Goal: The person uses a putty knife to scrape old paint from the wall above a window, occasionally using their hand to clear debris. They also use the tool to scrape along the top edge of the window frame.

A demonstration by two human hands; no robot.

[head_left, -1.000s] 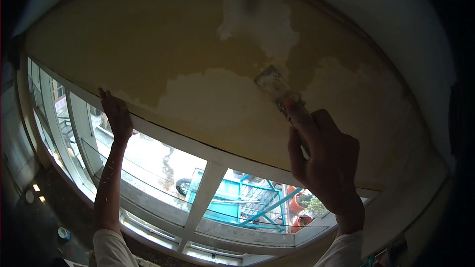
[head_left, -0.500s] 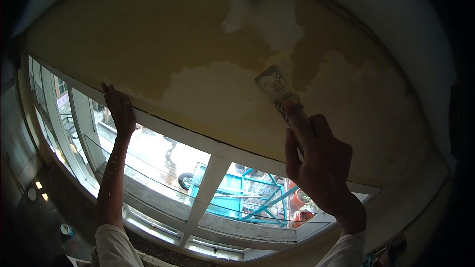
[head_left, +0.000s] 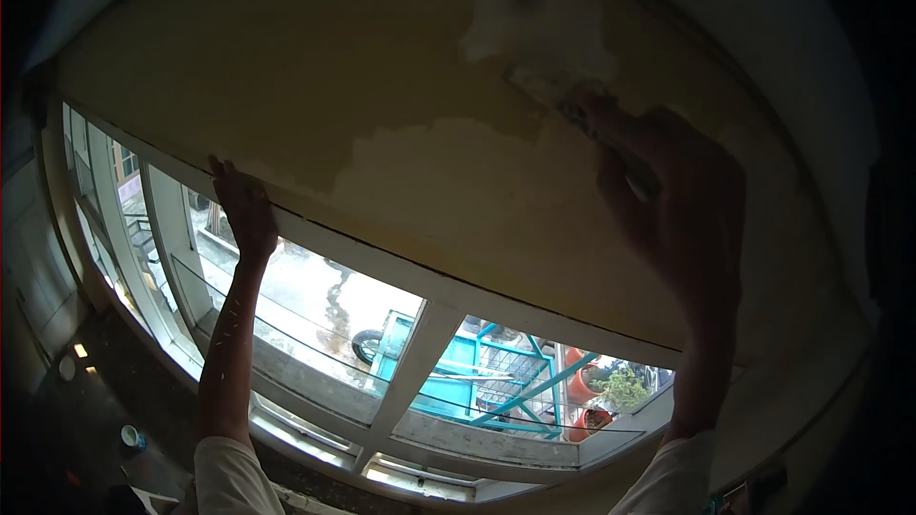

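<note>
Raised at the right, my right hand (head_left: 677, 191) is closed round the handle of a flat scraper (head_left: 544, 86), whose blade lies against the yellowish wall (head_left: 286, 67). Pale patches (head_left: 429, 167) cover parts of this wall, and the blade is near the lower edge of the upper patch (head_left: 539, 19). At the left, my left hand (head_left: 246, 210) rests with its fingers up on the top rail of the white window frame (head_left: 334, 238), holding nothing that shows.
Beyond the glass are a turquoise metal cart (head_left: 448, 372), a black wheel (head_left: 365, 345) and orange plant pots (head_left: 587, 420). A small white-and-blue container (head_left: 132, 437) stands low at the left. The window's centre post (head_left: 415, 353) runs down between the arms.
My right hand has moved up and to the right with the scraper, from the lower pale patches towards the upper one. My left hand stays on the frame; the view has shifted slightly.
</note>
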